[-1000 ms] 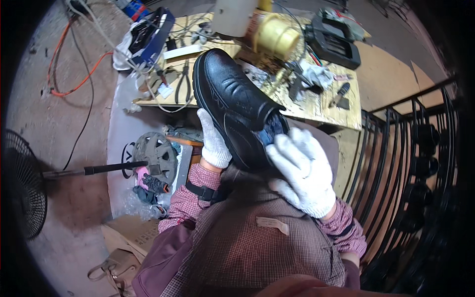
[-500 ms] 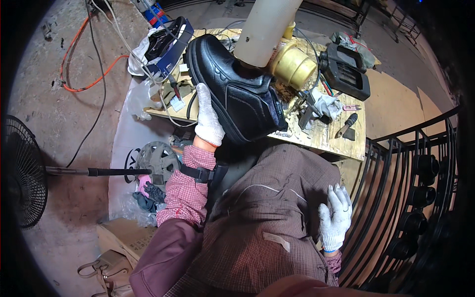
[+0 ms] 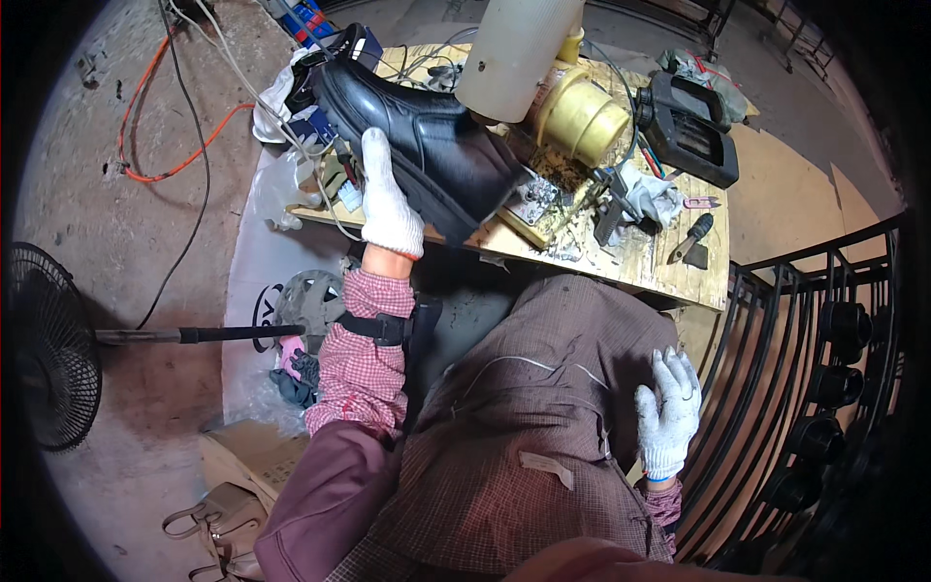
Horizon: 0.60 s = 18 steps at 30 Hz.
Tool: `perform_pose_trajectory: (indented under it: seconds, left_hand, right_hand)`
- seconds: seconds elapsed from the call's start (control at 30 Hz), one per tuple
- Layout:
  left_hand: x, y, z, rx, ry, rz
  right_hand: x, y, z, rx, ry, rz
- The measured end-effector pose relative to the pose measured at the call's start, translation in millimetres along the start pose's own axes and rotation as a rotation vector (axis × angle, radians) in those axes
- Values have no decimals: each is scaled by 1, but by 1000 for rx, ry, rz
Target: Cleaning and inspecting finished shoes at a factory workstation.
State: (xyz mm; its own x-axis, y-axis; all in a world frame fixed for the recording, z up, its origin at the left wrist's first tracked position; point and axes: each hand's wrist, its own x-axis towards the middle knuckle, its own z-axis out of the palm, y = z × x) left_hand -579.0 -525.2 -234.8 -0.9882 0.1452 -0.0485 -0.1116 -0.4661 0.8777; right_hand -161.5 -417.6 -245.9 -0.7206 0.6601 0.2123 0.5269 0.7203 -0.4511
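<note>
Holding one black shoe [image 3: 417, 136] tilted over the near-left part of the surface [image 3: 693, 272] — left hand [image 3: 388, 199] gripping its sole side, right hand [image 3: 669, 412] free, fingers loosely spread near the black rack [image 3: 824, 248]. Shoe not set down; how much is finished can't be told — count: one shoe, two gloved hands, one yellow fitting [image 3: 587, 121], one fan [image 3: 53, 349].

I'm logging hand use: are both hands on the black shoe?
No, the left hand holds the shoe, while the right hand is apart from it.
</note>
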Motion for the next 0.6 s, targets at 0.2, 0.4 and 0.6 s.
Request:
perform_pose_trajectory:
  seconds: [0.2,0.4,0.6]
  left_hand:
    - [-9,14,48,12,-29,3]
    - [-3,21,52,-18,-16,-22]
    - [-22,14,29,-3,-18,-52]
  right_hand:
    - [12,-3,2,-7,-5,-74]
    - [55,-32,-4,-38,-6,-271]
    - [121,-81,11,54,52,-611]
